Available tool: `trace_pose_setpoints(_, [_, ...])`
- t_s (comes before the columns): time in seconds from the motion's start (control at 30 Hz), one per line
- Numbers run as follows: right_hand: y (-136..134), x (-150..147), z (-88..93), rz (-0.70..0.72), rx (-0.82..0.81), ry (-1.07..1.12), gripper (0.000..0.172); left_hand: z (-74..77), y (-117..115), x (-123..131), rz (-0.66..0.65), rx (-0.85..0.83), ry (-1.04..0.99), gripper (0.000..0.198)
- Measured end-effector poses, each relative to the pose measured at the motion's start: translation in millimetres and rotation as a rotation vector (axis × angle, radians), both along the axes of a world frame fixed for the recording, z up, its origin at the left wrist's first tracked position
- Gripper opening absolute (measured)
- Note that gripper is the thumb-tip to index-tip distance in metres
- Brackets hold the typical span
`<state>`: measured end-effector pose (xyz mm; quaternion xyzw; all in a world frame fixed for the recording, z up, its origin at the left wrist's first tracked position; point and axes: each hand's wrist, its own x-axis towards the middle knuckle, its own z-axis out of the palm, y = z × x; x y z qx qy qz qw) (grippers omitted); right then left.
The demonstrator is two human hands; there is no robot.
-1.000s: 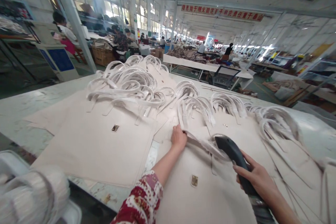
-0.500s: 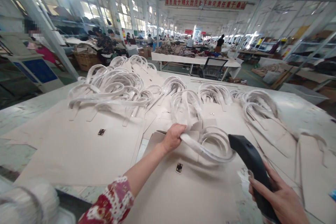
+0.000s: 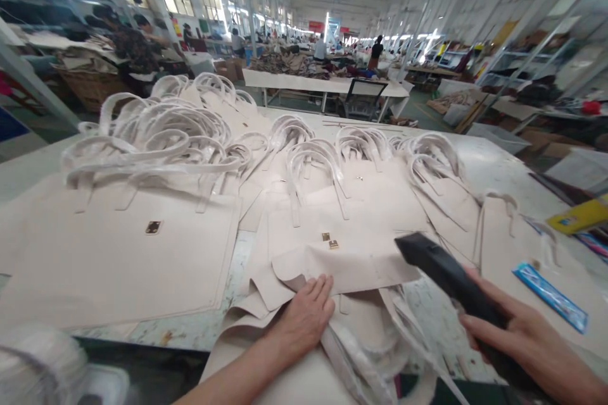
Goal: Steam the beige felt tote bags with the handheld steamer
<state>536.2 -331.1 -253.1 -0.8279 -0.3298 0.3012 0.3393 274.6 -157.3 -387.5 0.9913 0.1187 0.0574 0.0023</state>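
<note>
My left hand (image 3: 304, 315) lies palm down with fingers stretched on a cream tote bag (image 3: 266, 361) at the table's near edge. The bag's white wrapped handles (image 3: 361, 354) hang toward me beside that hand. My right hand (image 3: 527, 342) grips a black hand-held tool (image 3: 441, 272), its tip pointing up-left above the bags. Just beyond my left hand another cream bag (image 3: 351, 228) lies flat with two small metal clasps (image 3: 330, 240).
Several cream bags with white handles cover the long table (image 3: 489, 164); a large flat bag (image 3: 118, 259) lies at left. A blue packet (image 3: 551, 294) and yellow box (image 3: 577, 215) sit at right. People work at tables behind. A white roll (image 3: 38, 361) is at lower left.
My left hand pulled the bag by its handles toward me over the table edge, then let go and laid flat on it. The right hand with the tool stayed at right.
</note>
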Motion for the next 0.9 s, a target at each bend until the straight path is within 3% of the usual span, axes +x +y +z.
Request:
trace_pose_setpoints(0.07, [9.2, -20.1, -2.9, 0.172, -0.067, 0.184, 0.074, -0.3, 2.6, -1.9, -0.008, -0.019, -0.021, 0.011])
trace_pose_setpoints(0.13, [23.3, -34.4, -10.6, 0.243, -0.062, 0.288, 0.071, 0.9, 4.2, -4.2, -0.012, -0.047, -0.03, 0.012])
trace_pose_setpoints(0.3, [58.9, -41.9, -19.8, 0.133, 0.015, 0.216, 0.072, 6.2, 4.2, -8.2, -0.031, -0.104, -0.007, 0.022])
trace_pose_setpoints(0.4, [54.5, -37.3, -14.4, 0.083, 0.015, 0.184, 0.071, 4.6, 2.7, -9.0, -0.019, -0.111, -0.019, 0.024])
trace_pose_setpoints(0.57, [29.8, -29.0, -18.3, 0.197, -0.099, 0.251, 0.072, -4.7, -6.4, -6.4, -0.013, -0.057, -0.054, 0.018])
trace_pose_setpoints(0.77, [70.9, -51.8, -25.3, 0.181, 0.007, -0.034, 0.067, -6.9, -20.2, -9.0, 0.011, -0.019, -0.099, 0.016])
trace_pose_setpoints(0.9, [77.4, -57.7, -11.9, 0.206, 0.038, 0.038, 0.067, -4.4, -20.6, -14.5, 0.023, -0.068, -0.123, 0.017])
